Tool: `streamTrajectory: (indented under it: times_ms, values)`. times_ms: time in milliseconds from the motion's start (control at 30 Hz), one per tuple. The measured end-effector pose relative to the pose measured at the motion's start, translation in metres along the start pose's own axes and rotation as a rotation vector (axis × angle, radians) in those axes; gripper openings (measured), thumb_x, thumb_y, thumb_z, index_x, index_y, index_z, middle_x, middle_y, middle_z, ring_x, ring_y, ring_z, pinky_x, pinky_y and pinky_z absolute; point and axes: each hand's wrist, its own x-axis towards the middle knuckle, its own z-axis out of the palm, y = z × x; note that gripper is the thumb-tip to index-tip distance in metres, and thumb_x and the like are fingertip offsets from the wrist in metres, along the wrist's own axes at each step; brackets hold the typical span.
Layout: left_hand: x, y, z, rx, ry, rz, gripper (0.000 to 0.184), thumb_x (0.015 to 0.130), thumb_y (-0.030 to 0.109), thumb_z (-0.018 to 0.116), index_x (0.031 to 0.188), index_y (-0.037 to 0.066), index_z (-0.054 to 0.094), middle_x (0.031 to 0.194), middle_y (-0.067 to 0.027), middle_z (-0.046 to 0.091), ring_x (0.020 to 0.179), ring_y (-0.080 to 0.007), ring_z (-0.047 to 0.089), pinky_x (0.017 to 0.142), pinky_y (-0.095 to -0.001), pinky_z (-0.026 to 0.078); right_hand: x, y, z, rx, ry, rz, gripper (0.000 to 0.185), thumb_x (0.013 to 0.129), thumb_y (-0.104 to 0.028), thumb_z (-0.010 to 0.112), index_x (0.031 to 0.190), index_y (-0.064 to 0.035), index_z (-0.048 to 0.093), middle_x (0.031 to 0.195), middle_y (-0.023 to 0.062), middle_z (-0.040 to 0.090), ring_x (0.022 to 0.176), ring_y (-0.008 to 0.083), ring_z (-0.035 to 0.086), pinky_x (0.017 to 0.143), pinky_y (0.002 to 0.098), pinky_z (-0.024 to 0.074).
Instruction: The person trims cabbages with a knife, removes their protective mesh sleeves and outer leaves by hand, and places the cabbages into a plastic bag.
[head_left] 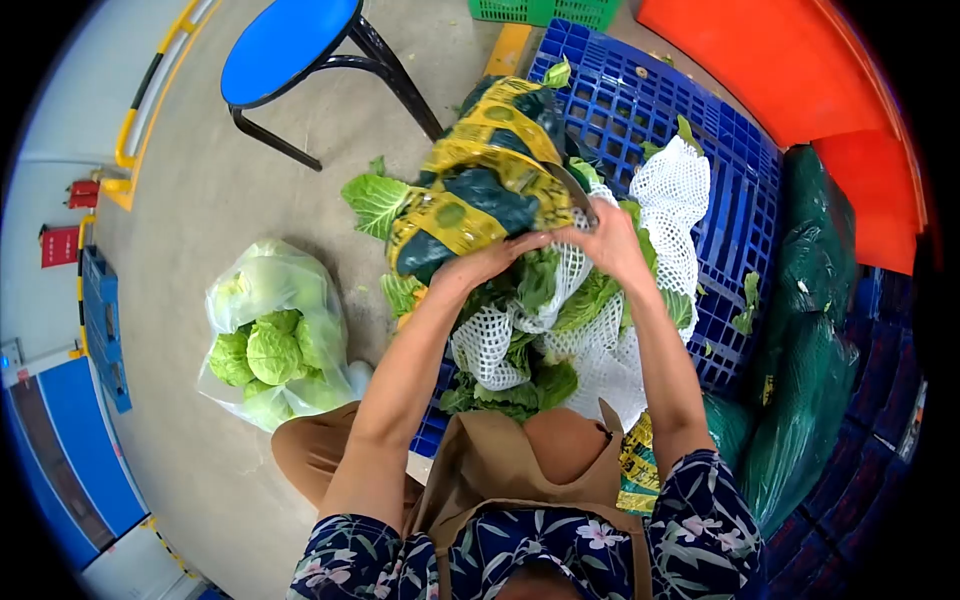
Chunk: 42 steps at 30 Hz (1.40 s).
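Note:
A bulky yellow and dark green printed bag [470, 205] is in front of me, above a heap of leaves. My left hand [490, 262] grips its lower edge, with the fingers partly hidden under it. My right hand [603, 235] is closed at the bag's right end, around what looks like a knife [572, 186] with its blade against the bag. Below both hands lie loose green leaves [540, 280] and white foam netting [487, 345]. More white netting [672, 190] is spread to the right, on a blue plastic pallet [735, 215].
A clear bag of green cabbages [272, 350] stands on the floor at the left. A blue-topped stool [285, 50] is at the upper left. Filled dark green bags [805, 400] line the right side, near an orange-red container [770, 65]. A green crate [545, 10] is at the top.

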Motion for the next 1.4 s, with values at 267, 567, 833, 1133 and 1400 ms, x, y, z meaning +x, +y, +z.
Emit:
streamTrajectory:
  times_ms: [267, 567, 833, 1133, 1400]
  values:
    - [0.018, 0.094, 0.002, -0.877, 0.442, -0.522, 0.069, 0.085, 0.037, 0.065, 0.130, -0.008, 0.038, 0.132, -0.0281, 0.040, 0.123, -0.0401, 0.042, 0.103, -0.0512, 0.032, 0.063, 0.067, 0.034, 0.069, 0.179, 0.353, 0.022, 0.075, -0.020, 0.074, 0.083, 0.0000, 0.070, 0.069, 0.0158, 0.067, 0.063, 0.0252, 0.065, 0.062, 0.0368, 0.0488]
    - [0.038, 0.152, 0.061, -0.426, 0.686, -0.495, 0.051, 0.067, 0.001, 0.061, 0.118, 0.005, 0.056, 0.123, -0.0137, 0.051, 0.106, -0.0317, 0.050, 0.082, -0.0426, 0.044, -0.012, 0.002, 0.002, -0.190, -0.127, 0.068, 0.083, 0.061, -0.032, 0.084, 0.132, -0.0057, 0.050, 0.142, 0.0245, 0.039, 0.127, 0.0359, 0.044, 0.100, 0.0418, 0.0412]
    - [0.026, 0.176, 0.096, -0.795, 0.617, -0.454, 0.051, 0.081, 0.009, 0.064, 0.128, -0.004, 0.046, 0.131, -0.0263, 0.045, 0.113, -0.0396, 0.050, 0.092, -0.0413, 0.046, 0.002, 0.033, 0.050, 0.212, 0.249, 0.034, 0.023, 0.085, -0.023, 0.067, 0.097, -0.0035, 0.068, 0.078, 0.0137, 0.068, 0.069, 0.0243, 0.067, 0.061, 0.0416, 0.0479]
    - [0.028, 0.048, 0.043, -0.536, 0.685, -0.514, 0.049, 0.075, 0.013, 0.064, 0.121, 0.003, 0.051, 0.135, -0.0192, 0.043, 0.121, -0.0384, 0.043, 0.100, -0.0454, 0.035, 0.000, 0.028, 0.079, -0.180, 0.701, -0.058, 0.009, 0.085, -0.015, 0.065, 0.087, -0.0071, 0.067, 0.077, 0.0114, 0.068, 0.066, 0.0296, 0.067, 0.059, 0.0358, 0.0523]
    - [0.030, 0.027, 0.057, -0.599, 0.595, -0.453, 0.073, 0.078, 0.036, 0.070, 0.138, 0.007, 0.039, 0.145, -0.0212, 0.030, 0.131, -0.0405, 0.032, 0.106, -0.0467, 0.030, 0.034, 0.055, 0.076, -0.277, 0.766, 0.019, 0.011, 0.086, -0.017, 0.061, 0.086, -0.0073, 0.067, 0.073, 0.0157, 0.066, 0.061, 0.0355, 0.063, 0.055, 0.0432, 0.0494]
